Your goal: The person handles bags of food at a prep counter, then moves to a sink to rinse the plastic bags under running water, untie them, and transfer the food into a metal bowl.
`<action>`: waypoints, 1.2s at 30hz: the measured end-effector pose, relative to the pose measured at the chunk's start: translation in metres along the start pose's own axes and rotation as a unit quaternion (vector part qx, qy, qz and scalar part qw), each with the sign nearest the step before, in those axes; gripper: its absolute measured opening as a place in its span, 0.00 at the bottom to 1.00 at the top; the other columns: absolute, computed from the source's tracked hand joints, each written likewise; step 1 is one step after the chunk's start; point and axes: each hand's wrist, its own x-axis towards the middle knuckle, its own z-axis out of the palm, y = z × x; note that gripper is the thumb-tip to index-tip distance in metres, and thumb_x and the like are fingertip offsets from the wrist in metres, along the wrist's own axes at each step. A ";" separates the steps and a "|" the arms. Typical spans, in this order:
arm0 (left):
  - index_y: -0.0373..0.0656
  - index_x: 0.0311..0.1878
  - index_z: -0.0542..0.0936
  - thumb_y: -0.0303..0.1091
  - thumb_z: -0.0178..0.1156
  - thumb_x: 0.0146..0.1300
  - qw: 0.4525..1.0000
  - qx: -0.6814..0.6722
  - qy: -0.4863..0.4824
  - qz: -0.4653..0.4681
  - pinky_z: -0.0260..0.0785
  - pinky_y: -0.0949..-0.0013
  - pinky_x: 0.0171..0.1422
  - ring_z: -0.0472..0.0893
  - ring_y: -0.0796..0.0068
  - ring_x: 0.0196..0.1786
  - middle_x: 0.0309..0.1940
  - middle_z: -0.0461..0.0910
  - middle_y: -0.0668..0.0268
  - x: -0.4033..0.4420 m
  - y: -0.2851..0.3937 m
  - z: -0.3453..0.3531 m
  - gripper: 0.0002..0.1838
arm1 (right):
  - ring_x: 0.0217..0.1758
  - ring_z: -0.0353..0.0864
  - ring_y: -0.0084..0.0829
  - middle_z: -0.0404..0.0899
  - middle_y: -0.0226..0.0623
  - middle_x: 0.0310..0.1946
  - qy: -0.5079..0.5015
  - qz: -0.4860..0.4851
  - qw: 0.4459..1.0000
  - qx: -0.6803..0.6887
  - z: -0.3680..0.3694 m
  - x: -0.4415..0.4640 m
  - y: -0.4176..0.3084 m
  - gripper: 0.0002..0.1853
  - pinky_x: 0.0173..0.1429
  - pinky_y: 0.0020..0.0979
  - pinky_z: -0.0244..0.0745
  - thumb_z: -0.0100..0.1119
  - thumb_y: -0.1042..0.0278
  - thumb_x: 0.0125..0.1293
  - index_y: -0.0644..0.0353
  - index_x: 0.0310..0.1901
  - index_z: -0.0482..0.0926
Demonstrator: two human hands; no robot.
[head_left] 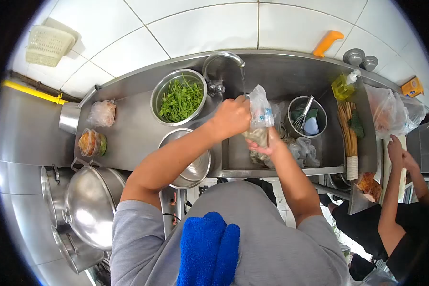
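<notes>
Over the sink, a clear plastic bag (260, 102) with pale greyish pieces in its lower part is held up, the pieces too blurred to name. My left hand (232, 117) is a closed fist at the bag's left side, gripping its plastic. From below, my right hand (270, 141) wraps its fingers round the bag's filled bottom. Just behind the bag, the curved faucet (226, 55) runs a thin stream of water. More plastic bags (306, 151) lie in the sink basin (233, 155) under my hands.
To the left stand a steel bowl of green leaves (181, 100) and another steel bowl (190, 164). A steel pot with a whisk (304, 117) sits in the sink. Beyond are a soap bottle (344, 86) and a bamboo brush (350, 143). A co-worker's hands (399, 155) are at the right.
</notes>
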 end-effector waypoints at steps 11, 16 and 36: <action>0.42 0.50 0.75 0.36 0.53 0.60 0.863 -0.318 0.113 -0.375 0.71 0.55 0.49 0.77 0.47 0.45 0.47 0.76 0.50 0.009 -0.005 0.021 0.16 | 0.55 0.72 0.38 0.67 0.42 0.58 0.074 -0.309 0.942 -0.109 0.032 -0.023 0.029 0.30 0.54 0.41 0.69 0.41 0.43 0.69 0.54 0.65 0.58; 0.37 0.50 0.75 0.35 0.55 0.57 0.879 -0.262 -0.061 -0.394 0.70 0.54 0.51 0.76 0.50 0.52 0.51 0.75 0.51 0.016 0.020 -0.008 0.18 | 0.56 0.70 0.36 0.68 0.36 0.57 0.102 -0.335 0.919 -0.180 0.039 -0.010 0.035 0.29 0.57 0.40 0.65 0.41 0.44 0.69 0.52 0.65 0.57; 0.37 0.57 0.71 0.43 0.48 0.66 0.908 -0.338 -0.224 -0.106 0.62 0.61 0.62 0.70 0.56 0.61 0.59 0.70 0.49 0.036 0.010 -0.003 0.22 | 0.61 0.65 0.53 0.70 0.48 0.54 0.046 -0.446 0.245 -0.860 0.076 -0.084 -0.046 0.35 0.63 0.48 0.61 0.58 0.72 0.51 0.56 0.64 0.61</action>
